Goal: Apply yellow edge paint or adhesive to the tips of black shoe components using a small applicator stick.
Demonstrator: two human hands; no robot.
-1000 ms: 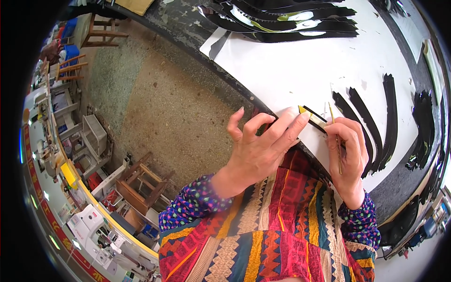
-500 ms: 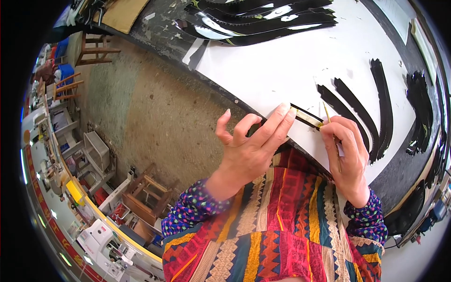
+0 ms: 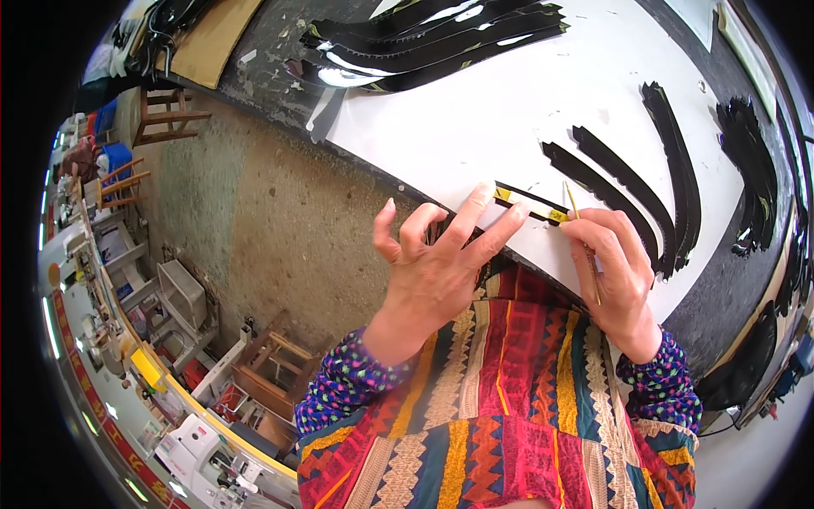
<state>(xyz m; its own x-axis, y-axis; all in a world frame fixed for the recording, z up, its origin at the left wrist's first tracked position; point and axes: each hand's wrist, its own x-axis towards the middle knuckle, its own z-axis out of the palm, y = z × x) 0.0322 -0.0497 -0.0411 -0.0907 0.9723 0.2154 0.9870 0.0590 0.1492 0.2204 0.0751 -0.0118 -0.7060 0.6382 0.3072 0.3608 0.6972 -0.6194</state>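
My left hand (image 3: 437,276) is spread, with two fingertips pressed on a short black strip (image 3: 541,209) near the table's front edge. The strip has a pale middle and a yellow patch toward each end. My right hand (image 3: 617,276) pinches a thin yellowish stick (image 3: 571,198) that points up and away from me. Its fingertips are at the strip's right end, by the yellow patch. Close beyond the right hand, long black glossy strips (image 3: 604,193) with jagged edges lie side by side on a white sheet (image 3: 449,127).
A bundle of shiny black strips (image 3: 449,49) lies at the far side, another black bundle (image 3: 749,174) at the right. The dark table edge (image 3: 365,161) runs diagonally. Beyond it stand wooden stools (image 3: 275,360) and a white sewing machine (image 3: 191,450).
The fingers of my left hand have spread apart on the strip, baring the yellow patch at its left end. My right hand keeps hold of the stick. The whole view has shifted slightly.
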